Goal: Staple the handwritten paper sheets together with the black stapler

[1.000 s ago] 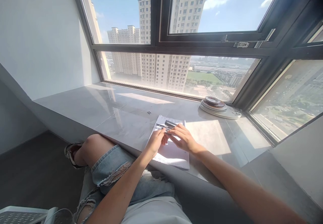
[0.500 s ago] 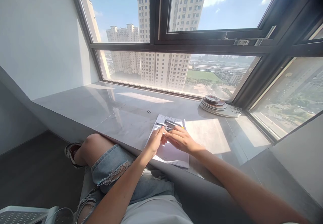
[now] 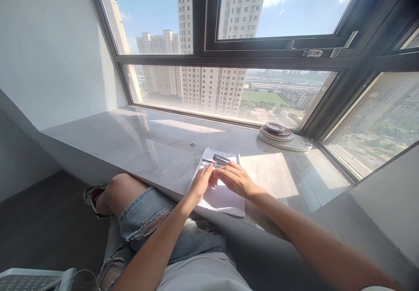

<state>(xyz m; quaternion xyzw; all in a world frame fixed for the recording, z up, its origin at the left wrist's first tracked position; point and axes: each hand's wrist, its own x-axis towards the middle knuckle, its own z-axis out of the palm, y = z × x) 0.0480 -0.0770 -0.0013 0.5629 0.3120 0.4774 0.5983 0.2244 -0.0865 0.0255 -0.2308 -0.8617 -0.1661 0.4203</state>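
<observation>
My left hand (image 3: 202,181) and my right hand (image 3: 235,178) meet over a white sheet of paper (image 3: 225,201) with writing near its top. Both sets of fingers are closed in a pinch, fingertips against each other. Whatever they hold between them is too small or too hidden to name. Just beyond the fingers lies a dark, ribbed, rounded object (image 3: 221,158), partly behind my right hand. Beside it a thin black piece (image 3: 207,161) sticks out to the left. Two small dark bits (image 3: 192,144) rest on the sill past the paper.
A stack of plates (image 3: 276,134) sits at the right back of the grey stone sill (image 3: 157,151), close to the window frame (image 3: 229,61). My bent knee (image 3: 121,184) is against the sill's front edge. A white slatted seat (image 3: 32,278) shows at lower left.
Almost nothing differs. My right hand's fingers have shifted slightly, and a yellow spot beside them no longer shows. The paper and the dark ribbed object stay in place.
</observation>
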